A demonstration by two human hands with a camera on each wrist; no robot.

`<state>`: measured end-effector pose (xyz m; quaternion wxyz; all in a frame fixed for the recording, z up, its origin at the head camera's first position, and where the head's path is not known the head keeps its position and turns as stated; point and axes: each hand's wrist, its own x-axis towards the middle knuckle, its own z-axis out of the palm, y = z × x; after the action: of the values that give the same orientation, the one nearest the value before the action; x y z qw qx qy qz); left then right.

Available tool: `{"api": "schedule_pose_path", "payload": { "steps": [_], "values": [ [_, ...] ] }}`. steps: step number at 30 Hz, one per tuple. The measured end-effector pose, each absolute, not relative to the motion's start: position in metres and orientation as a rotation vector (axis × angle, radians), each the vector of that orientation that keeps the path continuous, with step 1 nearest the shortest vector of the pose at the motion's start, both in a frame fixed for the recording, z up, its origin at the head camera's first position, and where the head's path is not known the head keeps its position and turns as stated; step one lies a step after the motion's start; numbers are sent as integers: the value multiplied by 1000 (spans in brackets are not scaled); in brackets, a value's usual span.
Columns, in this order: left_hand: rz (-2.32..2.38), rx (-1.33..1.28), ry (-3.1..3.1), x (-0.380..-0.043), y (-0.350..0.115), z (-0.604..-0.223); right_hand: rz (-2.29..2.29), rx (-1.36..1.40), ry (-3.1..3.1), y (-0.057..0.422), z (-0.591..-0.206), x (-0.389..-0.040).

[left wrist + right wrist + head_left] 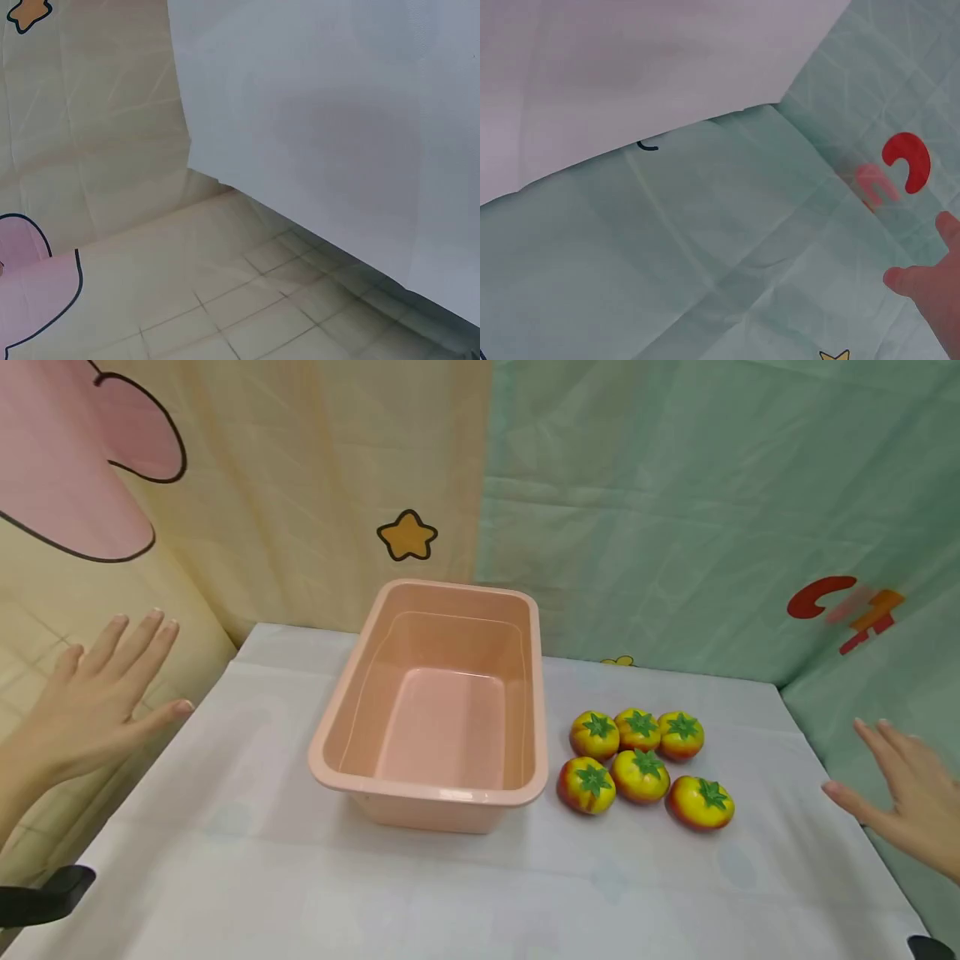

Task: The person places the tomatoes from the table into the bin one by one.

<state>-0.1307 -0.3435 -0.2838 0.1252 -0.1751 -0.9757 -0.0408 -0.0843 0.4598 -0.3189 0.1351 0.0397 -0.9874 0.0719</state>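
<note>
In the head view a pink plastic basin (pixel 431 795) stands on the white-covered table, its inside bare. Right of it several yellow-red toy persimmons (pixel 640 776) with green leafy tops sit in two rough rows. My left hand (pixel 105 693) hovers past the table's left edge, fingers straight and spread, holding nothing. Over at the right edge, my right hand (pixel 911 789) is held up with fingers extended, apart from the persimmons. Two fingertips of that right hand (pixel 937 289) show in the right wrist view. The left wrist view shows only cloth and the table edge.
The white tablecloth (pixel 300 885) covers the table up to its edges. Behind hangs a printed curtain (pixel 675 510), part cream and part green, close to the table's back edge. Black straps (pixel 48 897) show at the wrists.
</note>
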Motion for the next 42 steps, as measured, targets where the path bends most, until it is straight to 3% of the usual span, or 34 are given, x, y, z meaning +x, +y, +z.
{"api": "schedule_pose_path", "payload": {
  "steps": [7,12,22,29,42],
  "values": [
    [-226,-576,-2807,-138,-335,-290,312,144,-2867,462,-324,-82],
    [-570,-601,-2729,-147,-318,-290,390,184,-2861,456,-335,-83],
    [-1282,-280,-2737,-162,-261,-295,734,125,-2964,433,-353,-91],
    [-1624,-330,-2718,-175,-216,-296,836,112,-3048,413,-369,-101],
    [-1846,-139,-2649,-182,-181,-297,961,130,-3068,390,-388,-110]
  ]
}}
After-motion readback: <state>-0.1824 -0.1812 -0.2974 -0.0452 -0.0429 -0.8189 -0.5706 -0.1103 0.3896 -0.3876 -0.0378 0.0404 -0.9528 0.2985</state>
